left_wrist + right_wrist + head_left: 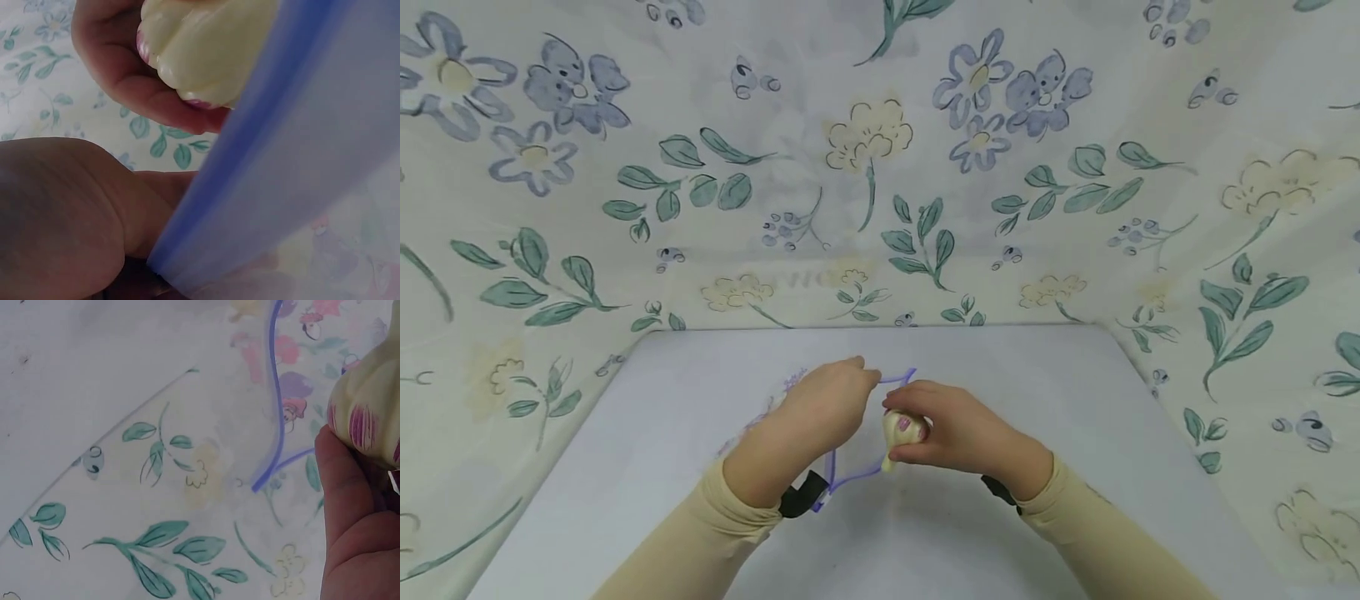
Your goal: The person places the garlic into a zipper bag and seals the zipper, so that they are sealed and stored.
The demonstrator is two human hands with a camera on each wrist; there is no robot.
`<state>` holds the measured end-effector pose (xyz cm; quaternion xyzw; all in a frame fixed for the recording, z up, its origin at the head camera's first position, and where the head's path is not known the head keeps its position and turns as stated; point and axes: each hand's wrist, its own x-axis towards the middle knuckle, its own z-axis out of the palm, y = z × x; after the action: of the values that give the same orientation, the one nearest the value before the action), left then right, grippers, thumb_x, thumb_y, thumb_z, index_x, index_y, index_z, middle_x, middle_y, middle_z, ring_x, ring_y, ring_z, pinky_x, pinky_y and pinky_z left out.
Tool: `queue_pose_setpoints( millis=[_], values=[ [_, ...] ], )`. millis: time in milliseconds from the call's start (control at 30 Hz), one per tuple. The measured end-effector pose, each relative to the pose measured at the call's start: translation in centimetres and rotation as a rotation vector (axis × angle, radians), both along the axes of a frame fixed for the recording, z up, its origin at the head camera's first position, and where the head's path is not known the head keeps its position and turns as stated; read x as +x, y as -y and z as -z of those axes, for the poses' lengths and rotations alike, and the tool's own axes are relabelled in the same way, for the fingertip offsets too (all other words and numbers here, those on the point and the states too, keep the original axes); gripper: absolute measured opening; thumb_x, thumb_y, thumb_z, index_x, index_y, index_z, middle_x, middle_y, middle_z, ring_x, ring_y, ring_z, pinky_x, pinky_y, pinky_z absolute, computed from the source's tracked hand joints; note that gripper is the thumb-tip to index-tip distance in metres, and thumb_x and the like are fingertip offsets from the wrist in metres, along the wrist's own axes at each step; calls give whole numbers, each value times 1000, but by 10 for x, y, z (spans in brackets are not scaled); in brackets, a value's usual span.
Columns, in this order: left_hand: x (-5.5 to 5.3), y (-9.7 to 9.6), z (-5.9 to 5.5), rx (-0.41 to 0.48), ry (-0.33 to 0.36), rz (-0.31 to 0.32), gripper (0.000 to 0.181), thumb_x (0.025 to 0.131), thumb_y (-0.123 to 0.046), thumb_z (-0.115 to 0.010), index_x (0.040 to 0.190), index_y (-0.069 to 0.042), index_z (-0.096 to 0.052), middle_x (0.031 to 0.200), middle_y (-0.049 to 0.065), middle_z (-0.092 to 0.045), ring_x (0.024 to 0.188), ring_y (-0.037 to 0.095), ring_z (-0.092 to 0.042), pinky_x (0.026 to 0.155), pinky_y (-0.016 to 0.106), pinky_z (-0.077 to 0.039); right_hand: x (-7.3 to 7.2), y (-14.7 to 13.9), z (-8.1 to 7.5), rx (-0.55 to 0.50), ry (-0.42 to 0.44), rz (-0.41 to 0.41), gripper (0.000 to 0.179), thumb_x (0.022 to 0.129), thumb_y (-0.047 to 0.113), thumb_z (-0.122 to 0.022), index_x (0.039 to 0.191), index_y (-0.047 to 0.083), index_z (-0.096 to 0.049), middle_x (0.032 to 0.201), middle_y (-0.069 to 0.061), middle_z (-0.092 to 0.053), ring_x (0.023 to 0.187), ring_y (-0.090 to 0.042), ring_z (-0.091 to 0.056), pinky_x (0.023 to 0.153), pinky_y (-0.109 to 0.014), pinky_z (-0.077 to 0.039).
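A clear plastic zip bag [859,477] with a purple-blue strip along its mouth is gripped at the edge by my left hand [823,407]. In the left wrist view the blue strip [240,134] slants across, beside the thumb of that hand. My right hand [958,429] holds a cream garlic bulb [895,433] with purple-pink streaks, fingers on one side and thumb on the other. The garlic is over the bag's mouth, close to its strip. In the right wrist view, coloured prints show on the bag, and part of the garlic [365,409] is cut off by the frame.
Under the hands lies a white table [1000,367]. Behind it and at both sides hangs a pale cloth [805,208] with blue flowers and green leaves. Dark straps [803,493] are around both wrists.
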<state>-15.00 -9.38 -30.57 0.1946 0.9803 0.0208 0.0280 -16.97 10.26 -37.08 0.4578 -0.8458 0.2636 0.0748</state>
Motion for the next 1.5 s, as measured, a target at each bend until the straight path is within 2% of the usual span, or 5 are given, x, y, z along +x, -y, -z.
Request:
queue_pose_setpoints(
  millis=[633, 967, 1167, 1300, 1500],
  values=[
    [0, -2, 3, -14, -27, 9, 36, 88, -1, -56, 123, -9, -62, 128, 14, -59, 117, 28, -57, 98, 40, -48, -6, 20, 11, 29, 57, 12, 50, 75, 39, -79, 116, 15, -62, 112, 8, -63, 94, -3, -56, 78, -14, -51],
    [3, -4, 7, -9, -23, 22, 38, 80, 1, -70, 117, -8, -64, 122, 11, -62, 110, 26, -61, 93, 37, -51, -12, 42, 28, -3, 212, 20, 43, 76, 37, -78, 111, 22, -57, 93, 13, -56, 81, -2, -51, 69, -14, -48],
    [4, -5, 8, -6, -3, 17, 42, 74, 0, -74, 114, -10, -64, 115, 7, -63, 102, 21, -62, 89, 33, -52, -16, 58, 38, -48, 273, -40, 49, 78, 32, -77, 118, 22, -51, 85, 11, -55, 72, -2, -52, 62, -13, -48],
    [3, -5, 9, -15, -13, 45, 45, 69, -4, -77, 112, -9, -64, 110, 7, -62, 99, 22, -61, 89, 33, -52, -21, 73, 44, -33, 189, -95, 50, 79, 26, -76, 122, 17, -51, 95, 11, -60, 81, 1, -54, 73, -12, -49],
    [3, -5, 12, -31, -44, 82, 35, 80, -4, -66, 115, -7, -64, 118, 13, -62, 106, 28, -61, 94, 37, -50, -30, 100, 40, 127, -72, -60, 38, 83, 33, -70, 114, 15, -56, 107, 10, -58, 102, -4, -52, 95, -24, -43]
  ],
)
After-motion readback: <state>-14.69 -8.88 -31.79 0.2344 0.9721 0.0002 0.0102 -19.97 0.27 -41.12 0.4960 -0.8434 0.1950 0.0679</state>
